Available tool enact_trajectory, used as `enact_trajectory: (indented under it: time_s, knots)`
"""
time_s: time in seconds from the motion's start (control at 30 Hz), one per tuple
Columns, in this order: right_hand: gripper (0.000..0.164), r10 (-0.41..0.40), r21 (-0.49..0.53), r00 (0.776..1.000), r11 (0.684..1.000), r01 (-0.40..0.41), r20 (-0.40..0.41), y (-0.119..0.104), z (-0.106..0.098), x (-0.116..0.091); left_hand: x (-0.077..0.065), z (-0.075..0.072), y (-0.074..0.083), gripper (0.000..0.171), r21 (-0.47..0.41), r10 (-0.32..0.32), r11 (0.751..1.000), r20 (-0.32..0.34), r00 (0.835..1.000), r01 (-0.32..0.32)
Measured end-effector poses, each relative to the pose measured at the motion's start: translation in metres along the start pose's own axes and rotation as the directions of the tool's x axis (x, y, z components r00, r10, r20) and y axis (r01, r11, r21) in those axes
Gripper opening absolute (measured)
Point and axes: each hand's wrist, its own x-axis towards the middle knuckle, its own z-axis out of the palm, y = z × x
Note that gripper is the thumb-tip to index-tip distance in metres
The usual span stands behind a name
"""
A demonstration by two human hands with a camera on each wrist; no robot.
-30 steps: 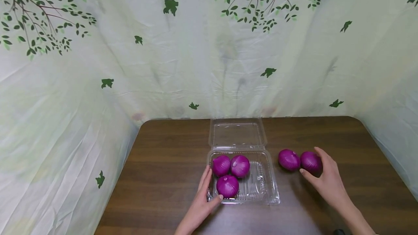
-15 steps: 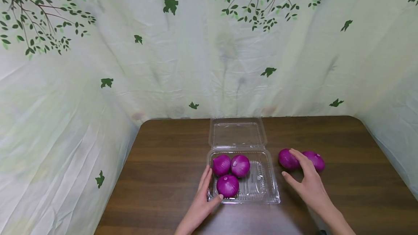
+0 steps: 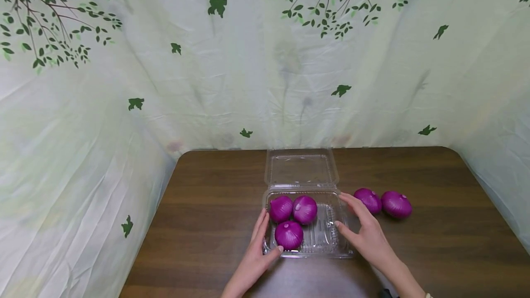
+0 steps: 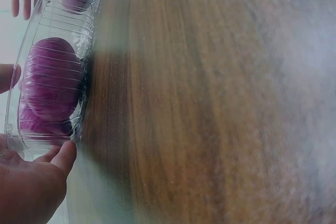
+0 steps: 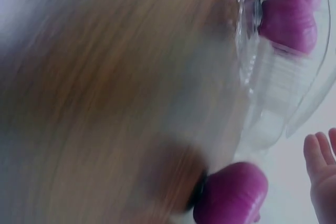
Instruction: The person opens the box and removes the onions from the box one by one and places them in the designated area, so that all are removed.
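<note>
Three purple onions sit in the left half of a clear plastic container, whose hinged lid lies open behind it. My left hand touches the container's front left corner, its fairly straight fingers along the left wall and the thumb at the front rim. At the right rim hovers my right hand, fingers spread and holding nothing; contact is hard to judge from above. In the right wrist view, this right hand appears apart from the container.
Two more purple onions lie side by side on the brown wooden table, right of the container. A pale cloth printed with leaves and birds hangs behind the table and at its sides.
My right hand has moved left, from around the rightmost onion, past the other loose onion, to the container's right rim. Both loose onions are still on the table. My left hand stays put.
</note>
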Motion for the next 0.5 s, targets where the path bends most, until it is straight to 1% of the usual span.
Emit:
enact_trajectory:
  time_s: [0.2,0.37,0.5]
  knots:
    - [0.071,-0.009,0.066,0.999,0.998,0.006,0.047,-0.005,0.012,0.005,0.0,0.0,-0.001,0.09,0.029,-0.006,1.0,0.006,1.0,0.006]
    - [0.068,-0.001,0.078,0.996,0.997,-0.006,0.09,-0.005,0.02,0.009,0.0,-0.001,0.002,0.09,0.033,-0.024,0.999,0.014,1.0,0.024]
    - [0.066,-0.011,0.103,0.993,0.995,-0.002,0.119,-0.003,0.027,0.015,0.0,-0.001,0.002,0.091,0.028,-0.035,0.999,0.019,0.999,0.035]
